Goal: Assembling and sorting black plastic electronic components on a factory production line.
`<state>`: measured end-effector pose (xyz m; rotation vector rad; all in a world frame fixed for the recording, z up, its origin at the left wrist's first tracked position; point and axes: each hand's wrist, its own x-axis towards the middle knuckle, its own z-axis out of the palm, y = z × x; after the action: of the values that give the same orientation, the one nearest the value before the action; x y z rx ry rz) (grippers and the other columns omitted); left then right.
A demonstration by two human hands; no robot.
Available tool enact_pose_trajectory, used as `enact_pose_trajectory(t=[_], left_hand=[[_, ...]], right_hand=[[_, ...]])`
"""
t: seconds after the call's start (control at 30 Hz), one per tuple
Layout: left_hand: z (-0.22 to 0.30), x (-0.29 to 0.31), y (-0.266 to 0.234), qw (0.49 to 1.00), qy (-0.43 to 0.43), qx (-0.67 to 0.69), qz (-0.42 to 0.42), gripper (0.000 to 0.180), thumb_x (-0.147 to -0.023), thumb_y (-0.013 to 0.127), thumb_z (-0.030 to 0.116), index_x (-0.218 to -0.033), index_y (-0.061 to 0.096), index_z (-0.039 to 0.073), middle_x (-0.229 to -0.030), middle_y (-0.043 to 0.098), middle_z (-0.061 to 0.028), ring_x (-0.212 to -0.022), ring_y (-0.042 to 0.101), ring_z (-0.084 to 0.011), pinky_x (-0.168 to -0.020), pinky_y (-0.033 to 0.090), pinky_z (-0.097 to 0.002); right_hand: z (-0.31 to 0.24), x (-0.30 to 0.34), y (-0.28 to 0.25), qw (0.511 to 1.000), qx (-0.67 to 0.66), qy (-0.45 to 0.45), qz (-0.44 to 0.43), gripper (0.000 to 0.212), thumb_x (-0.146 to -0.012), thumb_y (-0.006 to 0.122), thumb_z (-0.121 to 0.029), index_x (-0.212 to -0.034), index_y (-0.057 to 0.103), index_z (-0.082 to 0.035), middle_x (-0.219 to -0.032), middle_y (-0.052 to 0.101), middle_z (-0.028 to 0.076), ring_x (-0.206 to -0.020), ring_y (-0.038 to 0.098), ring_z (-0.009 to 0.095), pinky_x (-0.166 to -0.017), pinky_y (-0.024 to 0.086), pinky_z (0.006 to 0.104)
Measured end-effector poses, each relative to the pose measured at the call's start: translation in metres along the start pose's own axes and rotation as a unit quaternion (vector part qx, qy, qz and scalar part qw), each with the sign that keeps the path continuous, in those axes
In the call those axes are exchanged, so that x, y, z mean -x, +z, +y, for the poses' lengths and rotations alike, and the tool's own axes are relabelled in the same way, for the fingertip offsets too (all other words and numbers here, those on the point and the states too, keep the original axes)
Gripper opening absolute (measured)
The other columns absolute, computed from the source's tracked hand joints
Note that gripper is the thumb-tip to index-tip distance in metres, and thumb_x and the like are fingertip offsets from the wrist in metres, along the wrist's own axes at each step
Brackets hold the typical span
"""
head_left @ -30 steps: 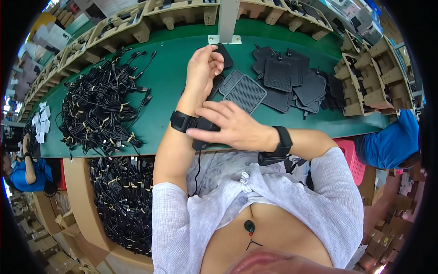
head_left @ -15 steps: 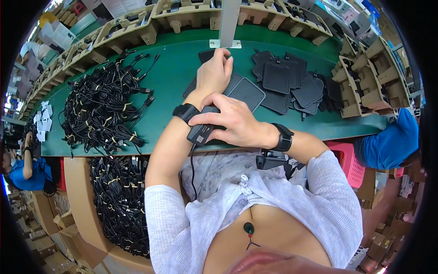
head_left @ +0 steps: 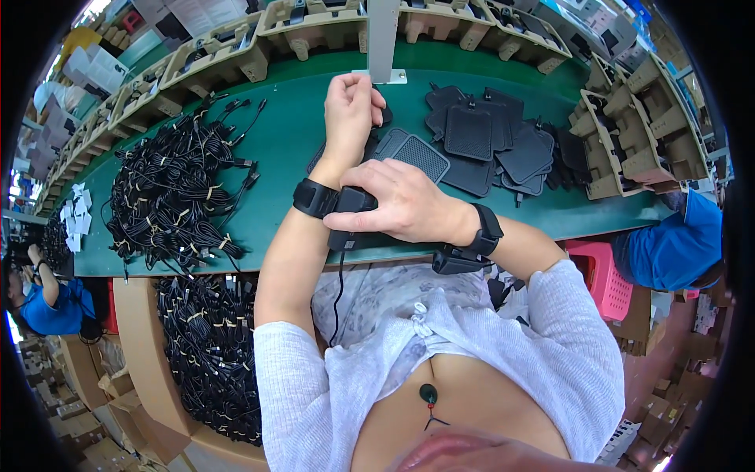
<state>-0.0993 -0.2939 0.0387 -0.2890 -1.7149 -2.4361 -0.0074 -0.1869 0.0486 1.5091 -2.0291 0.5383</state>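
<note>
My left hand (head_left: 350,106) is raised over the far middle of the green table, its fingers curled into a loose fist with nothing seen in them. Around that wrist runs a black strap (head_left: 313,197) carrying a small black box-shaped device (head_left: 343,240) with a thin cable hanging down. My right hand (head_left: 401,198) grips this device, thumb across its front and fingers over its top. Another black strap (head_left: 491,230) circles my right wrist, with a black device (head_left: 458,259) below it. Past my hands lie black flat pads, one with a mesh face (head_left: 418,159).
A heap of bundled black cables (head_left: 173,185) covers the table's left; more fill a cardboard box (head_left: 141,346) below. Black square pads (head_left: 472,134) lie right of centre. Moulded brown trays (head_left: 621,149) line the far and right edges. A metal post (head_left: 383,39) stands ahead. People in blue sit either side.
My left hand has moved slightly left and its fingers have curled in more. My right hand has shifted a little left and now covers more of the device's top.
</note>
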Motion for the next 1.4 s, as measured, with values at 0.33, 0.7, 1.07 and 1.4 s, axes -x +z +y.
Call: enact_pose_trajectory(t=[0.33,0.7,1.07,1.4], left_hand=[[-0.019,-0.015,-0.028,0.932,0.157,-0.31,0.105,0.015,-0.091,0.05,0.018,-0.095,0.051,0.003,-0.063,0.059,-0.0029,-0.051,0.052,-0.0082,-0.047,0.039,-0.0233],[-0.019,-0.014,-0.031,0.995,0.046,-0.052,0.071,0.014,-0.092,0.049,0.016,-0.094,0.048,0.002,-0.062,0.057,-0.0041,-0.044,0.044,-0.005,-0.038,0.033,-0.0178],[-0.032,-0.017,-0.057,0.959,0.094,-0.256,0.081,0.013,-0.091,0.051,0.017,-0.093,0.055,0.004,-0.071,0.059,-0.0064,-0.056,0.052,-0.0137,-0.052,0.042,-0.0248],[-0.025,-0.006,-0.027,0.872,0.288,-0.395,0.014,0.005,-0.081,0.057,0.009,-0.085,0.061,0.008,-0.088,0.061,-0.0056,-0.089,0.054,-0.0268,-0.08,0.042,-0.0369]], right_hand=[[0.01,0.018,-0.009,0.917,-0.208,0.337,0.051,0.039,-0.081,0.063,-0.011,-0.117,0.052,-0.005,-0.103,0.053,0.012,-0.087,0.056,0.028,-0.072,0.049,0.0326],[-0.006,0.005,0.016,0.998,-0.035,0.051,-0.034,0.038,-0.072,0.066,-0.029,-0.109,0.059,-0.02,-0.115,0.053,0.01,-0.102,0.054,0.026,-0.08,0.043,0.0369],[0.045,0.032,-0.05,0.949,0.078,0.202,-0.227,0.066,-0.063,0.07,-0.041,-0.12,0.051,-0.013,-0.116,0.051,0.01,-0.108,0.049,0.027,-0.089,0.038,0.0387],[0.056,0.05,-0.041,0.952,0.115,0.142,-0.246,0.061,-0.066,0.071,-0.034,-0.122,0.053,-0.018,-0.116,0.054,0.01,-0.104,0.053,0.025,-0.086,0.043,0.0361]])
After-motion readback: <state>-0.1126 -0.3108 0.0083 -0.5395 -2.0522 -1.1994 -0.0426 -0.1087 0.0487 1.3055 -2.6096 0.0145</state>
